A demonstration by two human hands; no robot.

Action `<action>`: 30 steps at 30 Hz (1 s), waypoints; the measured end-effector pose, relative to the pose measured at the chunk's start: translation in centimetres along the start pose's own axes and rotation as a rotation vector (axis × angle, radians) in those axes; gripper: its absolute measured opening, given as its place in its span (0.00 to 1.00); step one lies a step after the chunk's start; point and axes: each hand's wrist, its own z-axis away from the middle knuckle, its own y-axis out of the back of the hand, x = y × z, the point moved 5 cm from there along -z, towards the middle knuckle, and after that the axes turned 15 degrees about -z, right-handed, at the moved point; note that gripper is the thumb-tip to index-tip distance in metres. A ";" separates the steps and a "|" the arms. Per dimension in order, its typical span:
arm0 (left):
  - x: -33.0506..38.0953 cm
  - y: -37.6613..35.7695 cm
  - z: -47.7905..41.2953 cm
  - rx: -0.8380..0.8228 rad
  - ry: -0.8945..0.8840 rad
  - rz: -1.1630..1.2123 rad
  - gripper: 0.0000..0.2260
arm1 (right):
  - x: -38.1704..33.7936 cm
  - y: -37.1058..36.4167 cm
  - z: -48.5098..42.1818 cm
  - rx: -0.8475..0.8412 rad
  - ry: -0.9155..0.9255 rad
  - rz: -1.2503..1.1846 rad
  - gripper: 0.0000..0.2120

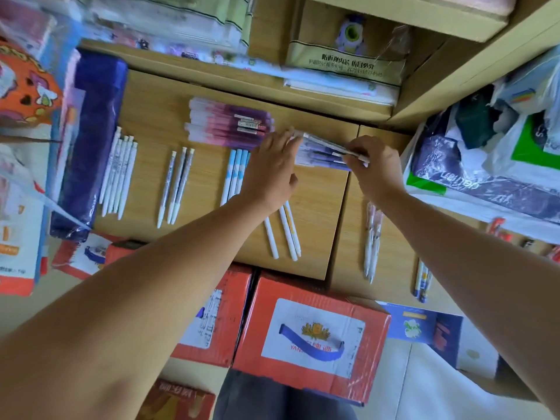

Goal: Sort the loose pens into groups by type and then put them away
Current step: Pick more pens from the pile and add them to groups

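Observation:
Between my two hands is a bundle of purple and white pens (321, 151), held just above the wooden board (151, 116). My left hand (271, 174) has its fingers against the bundle's left end. My right hand (374, 168) pinches the right end. A stack of pink and purple pens (227, 124) lies just behind. Sorted rows lie on the board: several white pens (119, 174) at the left, three slim white pens (175, 184), light blue pens (235, 171) partly under my left hand, and three white pens (283, 234) below my wrist.
More pens (372, 237) lie on the right board, with blue-tipped ones (422, 280) further right. A blue pouch (91, 137) lies along the left edge. Red cartons (309, 334) stand in front. Plastic bags (485, 153) crowd the right, and shelves (342, 71) hold stationery behind.

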 end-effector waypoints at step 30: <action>-2.3 3.3 9.7 0.041 0.272 0.359 0.06 | -5.6 -3.3 8.2 -0.562 -0.082 -0.028 0.07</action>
